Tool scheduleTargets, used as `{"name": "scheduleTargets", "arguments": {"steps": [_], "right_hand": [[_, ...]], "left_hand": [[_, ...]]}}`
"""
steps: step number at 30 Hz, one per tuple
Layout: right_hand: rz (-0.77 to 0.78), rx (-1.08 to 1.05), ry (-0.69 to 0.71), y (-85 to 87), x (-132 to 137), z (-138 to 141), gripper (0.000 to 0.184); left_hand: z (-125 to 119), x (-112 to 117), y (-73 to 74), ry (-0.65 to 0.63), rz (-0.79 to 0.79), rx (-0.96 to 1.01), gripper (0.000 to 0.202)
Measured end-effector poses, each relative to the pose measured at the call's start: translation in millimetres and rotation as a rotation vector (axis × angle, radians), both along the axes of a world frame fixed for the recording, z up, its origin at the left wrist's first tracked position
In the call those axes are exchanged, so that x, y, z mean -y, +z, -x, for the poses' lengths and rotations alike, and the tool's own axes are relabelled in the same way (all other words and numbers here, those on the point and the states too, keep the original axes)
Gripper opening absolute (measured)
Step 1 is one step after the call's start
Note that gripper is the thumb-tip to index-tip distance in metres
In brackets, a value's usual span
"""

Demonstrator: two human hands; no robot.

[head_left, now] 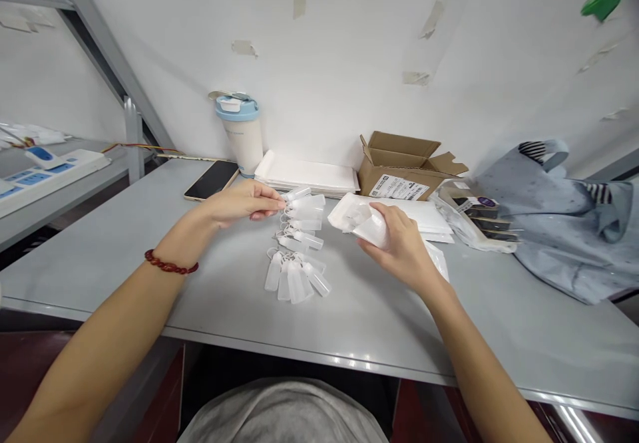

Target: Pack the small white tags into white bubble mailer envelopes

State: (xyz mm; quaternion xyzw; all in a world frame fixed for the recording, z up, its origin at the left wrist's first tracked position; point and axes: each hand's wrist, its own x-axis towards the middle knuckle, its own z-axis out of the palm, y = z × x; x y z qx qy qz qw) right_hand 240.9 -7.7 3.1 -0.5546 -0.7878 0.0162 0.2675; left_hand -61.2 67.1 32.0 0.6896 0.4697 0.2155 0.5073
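Note:
Small translucent plastic pieces on string loops, like flat little bottles, lie in bunches down the table's middle. My left hand (248,199) is closed in a pinch at the looped end of the farthest bunch (305,205). Just below it lie a middle bunch (301,238) and a nearer, fanned-out bunch (295,278). To the right, my right hand (399,243) is wrapped round a white plastic bag (372,225), its open mouth turned left toward the bunches. What is inside the bag I cannot make out clearly.
Along the wall stand a cup with a blue lid (239,134), a stack of white envelopes (309,173) and an open cardboard box (399,167). A phone (212,180) lies at the left. More white envelopes (424,217) and a blue-grey cloth bag (564,223) are at the right.

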Motion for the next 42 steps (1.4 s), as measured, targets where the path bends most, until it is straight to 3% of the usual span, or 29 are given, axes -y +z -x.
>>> {"name": "scheduleTargets", "arguments": {"steps": [8,19,25,27,32,35,37,38,42], "right_hand": [[0.048,0.118,0.061,-8.4,2.0,13.9,0.054],[0.032,0.117,0.076,-9.2,4.5,15.3,0.055],[0.010,0.057,0.190,-12.2,9.5,28.2,0.054],[-0.004,0.049,0.230,-13.6,12.3,33.6,0.055],[-0.027,0.049,0.253,-13.1,14.8,35.8,0.055],[-0.033,0.009,0.219,-8.2,12.7,29.3,0.054],[-0.056,-0.017,0.182,-4.4,11.4,24.6,0.052],[-0.068,-0.026,0.165,-2.8,11.2,22.7,0.052],[-0.143,0.029,0.162,-1.2,13.3,21.5,0.065]], "left_hand": [[-24.2,19.7,5.1,-0.073,0.024,0.064,0.018],[-25.0,26.8,12.2,0.058,-0.072,-0.026,0.015],[-56.0,42.9,2.1,-0.052,-0.012,-0.033,0.018],[-67.5,52.1,-5.9,-0.049,-0.113,-0.006,0.024],[-79.6,65.5,-19.0,-0.101,-0.543,-0.033,0.034],[-73.0,59.6,-14.7,0.137,-0.633,-0.041,0.018],[-66.2,52.5,-9.6,0.298,-0.578,-0.060,0.025],[-63.2,49.2,-7.3,0.296,-0.513,-0.074,0.030],[-59.0,43.4,-4.3,-0.031,-0.200,-0.074,0.038]]}}
